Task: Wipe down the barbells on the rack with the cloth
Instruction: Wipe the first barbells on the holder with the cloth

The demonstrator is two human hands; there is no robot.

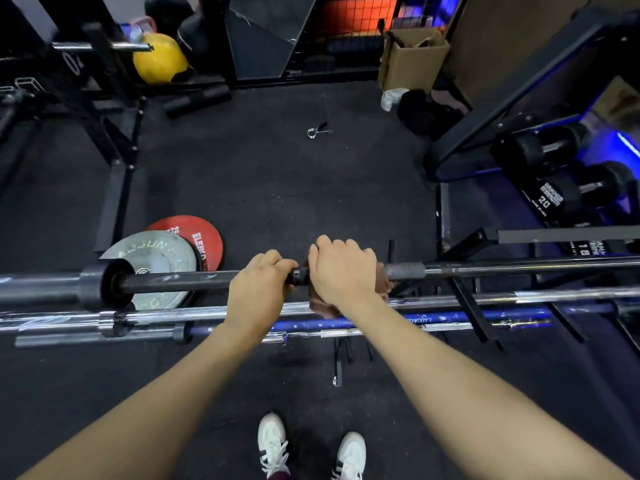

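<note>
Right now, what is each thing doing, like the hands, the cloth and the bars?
Left hand: grips the black bar.
Right hand: holds the cloth around the black bar.
Cloth: wrapped on the bar, hanging below.
Black bar: lies level on the rack.
Blue bar: lies lower, untouched.
Clip: loose on the floor.

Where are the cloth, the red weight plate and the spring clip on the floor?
cloth (320,308), head view, brown fold hanging below the right hand.
red weight plate (199,233), head view, its flat face.
spring clip (313,132), head view, its coil.
</note>
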